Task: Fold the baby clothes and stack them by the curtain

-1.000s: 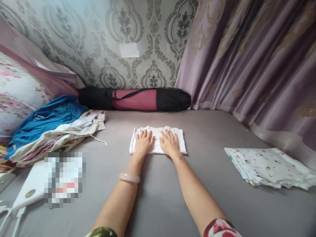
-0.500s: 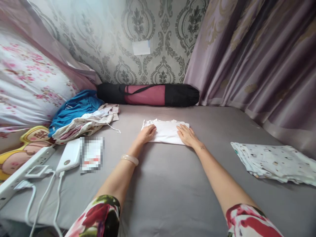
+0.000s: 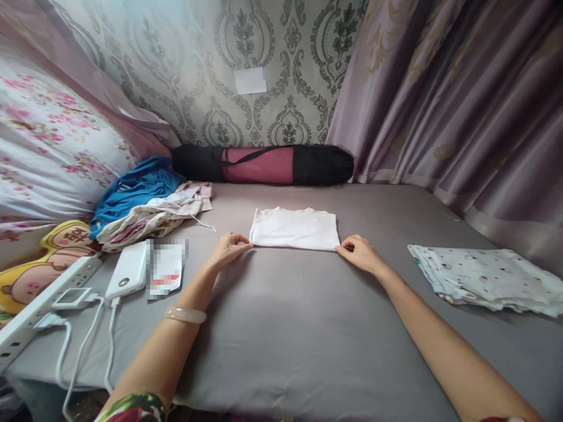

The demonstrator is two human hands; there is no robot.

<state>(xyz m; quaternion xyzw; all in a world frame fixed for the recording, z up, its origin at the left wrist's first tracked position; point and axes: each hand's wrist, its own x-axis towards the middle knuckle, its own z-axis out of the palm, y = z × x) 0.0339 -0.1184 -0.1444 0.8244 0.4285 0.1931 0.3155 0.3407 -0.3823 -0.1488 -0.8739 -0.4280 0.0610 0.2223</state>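
A white garment, folded into a flat rectangle, lies on the grey sheet in front of me. My left hand pinches its near left corner between thumb and fingers. At the near right corner, my right hand pinches the cloth the same way. The garment lies flat between the two hands, its far edge slightly uneven.
A black and pink long bag lies along the wall. Rumpled clothes, a white power bank, a phone-like item and a power strip with cables are at left. Folded patterned cloth lies at right.
Both hands have left the top of the white garment, where they lay flat, and moved outward and nearer to me. Their fingers now pinch its near corners.
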